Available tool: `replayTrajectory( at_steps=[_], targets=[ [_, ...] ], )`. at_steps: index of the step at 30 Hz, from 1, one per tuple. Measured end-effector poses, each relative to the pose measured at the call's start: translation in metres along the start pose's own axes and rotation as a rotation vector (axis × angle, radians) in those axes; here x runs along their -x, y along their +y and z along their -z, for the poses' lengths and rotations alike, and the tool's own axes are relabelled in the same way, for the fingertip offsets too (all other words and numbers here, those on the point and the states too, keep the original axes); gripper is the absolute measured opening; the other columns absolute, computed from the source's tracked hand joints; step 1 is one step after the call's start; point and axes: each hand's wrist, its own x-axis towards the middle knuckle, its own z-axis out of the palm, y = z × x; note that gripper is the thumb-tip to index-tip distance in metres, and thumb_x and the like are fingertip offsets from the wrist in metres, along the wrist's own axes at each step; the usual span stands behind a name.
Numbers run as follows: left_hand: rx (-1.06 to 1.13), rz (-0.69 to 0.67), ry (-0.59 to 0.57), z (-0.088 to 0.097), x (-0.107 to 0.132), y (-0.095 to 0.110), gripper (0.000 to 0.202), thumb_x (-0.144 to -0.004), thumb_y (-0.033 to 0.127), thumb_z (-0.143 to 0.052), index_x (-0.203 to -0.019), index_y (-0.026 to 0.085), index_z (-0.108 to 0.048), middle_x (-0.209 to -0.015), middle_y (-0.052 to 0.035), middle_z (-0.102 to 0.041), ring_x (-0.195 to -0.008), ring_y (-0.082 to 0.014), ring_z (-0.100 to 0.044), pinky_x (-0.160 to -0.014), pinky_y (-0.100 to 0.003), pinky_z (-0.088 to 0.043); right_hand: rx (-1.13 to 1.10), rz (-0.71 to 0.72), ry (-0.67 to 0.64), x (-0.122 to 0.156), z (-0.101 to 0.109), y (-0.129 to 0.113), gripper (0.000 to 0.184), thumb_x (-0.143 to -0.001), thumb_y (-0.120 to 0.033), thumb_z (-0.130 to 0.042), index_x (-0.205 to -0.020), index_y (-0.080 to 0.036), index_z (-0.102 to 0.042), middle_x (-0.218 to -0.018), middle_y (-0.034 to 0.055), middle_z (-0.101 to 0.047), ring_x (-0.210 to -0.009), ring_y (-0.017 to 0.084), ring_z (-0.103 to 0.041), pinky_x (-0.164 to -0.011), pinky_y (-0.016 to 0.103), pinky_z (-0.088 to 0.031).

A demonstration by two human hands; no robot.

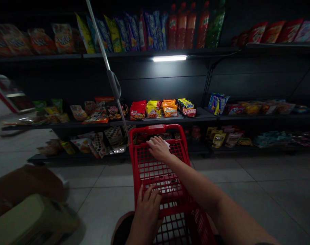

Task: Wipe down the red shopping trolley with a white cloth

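A red wire shopping cart [142, 160] stands in front of me, facing dark shelves of snack packets. My left hand [147, 207] rests on the cart's near rim, fingers curled over the wire. My right hand [158, 148] reaches forward into the cart's far end, fingers closed down on a small white item [167, 143] that is mostly hidden. On the shelf just beyond the cart lie red [137, 110], yellow [153, 109] and orange [169, 108] packets.
A metal pole [107, 66] slants from the top down to the cart. Shelves of packets run across the whole back wall, lit by a strip light [169, 58]. A blurred brown and green shape [29, 207] fills the lower left. Grey tiled floor [259, 190] spreads right.
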Motion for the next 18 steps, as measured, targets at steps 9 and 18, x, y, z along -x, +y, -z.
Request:
replayTrajectory(
  at_steps=[9,18],
  targets=[
    [0.001,-0.033,0.010,-0.014,0.001,-0.013,0.050,-0.068,0.038,-0.078,-0.112,0.026,-0.058,-0.127,-0.0033,-0.064,-0.134,-0.0311,-0.048,-0.121,-0.065,-0.022,-0.033,0.022,-0.042,-0.011,0.043,0.072,0.035,-0.088,-0.008,-0.051,-0.112,-0.023,-0.071,-0.118,0.0057,-0.070,-0.112,0.021,-0.058,-0.103,0.035,-0.042],
    [0.002,-0.059,0.003,-0.033,0.001,-0.021,0.060,-0.064,0.046,-0.080,-0.117,0.025,-0.060,-0.127,-0.0068,-0.063,-0.133,-0.0358,-0.048,-0.118,-0.068,-0.025,-0.062,-0.014,-0.006,-0.088,-0.012,0.005,0.044,-0.092,-0.007,-0.042,-0.130,-0.018,-0.062,-0.139,0.0083,-0.058,-0.131,0.018,-0.047,-0.113,0.030,-0.031]
  ],
)
